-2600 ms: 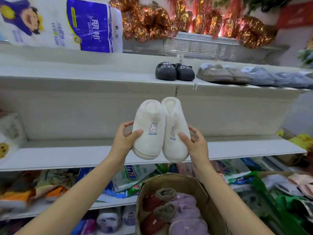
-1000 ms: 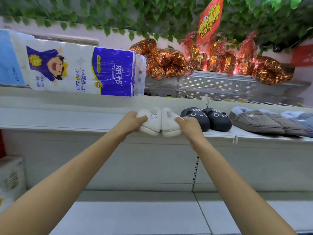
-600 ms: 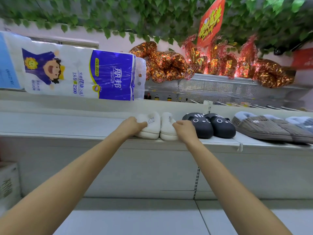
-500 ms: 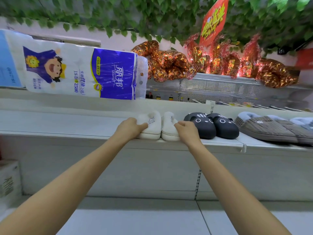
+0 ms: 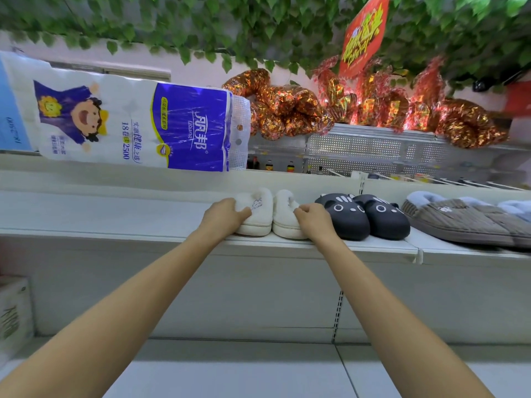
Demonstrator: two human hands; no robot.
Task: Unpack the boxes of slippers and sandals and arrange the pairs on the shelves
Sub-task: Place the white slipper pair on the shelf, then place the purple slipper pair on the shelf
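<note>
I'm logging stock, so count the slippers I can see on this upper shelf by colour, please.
White slippers: 2
Black slippers: 2
Grey-brown slippers: 2
Pale blue slippers: at least 1, cut off by the frame edge
Total: at least 7

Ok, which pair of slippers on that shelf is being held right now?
The white fluffy pair, leftmost in the row: the left hand and right hand each grip one. The black pair and grey pair sit untouched.

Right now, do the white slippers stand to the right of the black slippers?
No, the white slippers stand on the shelf left of the black slippers.
</note>
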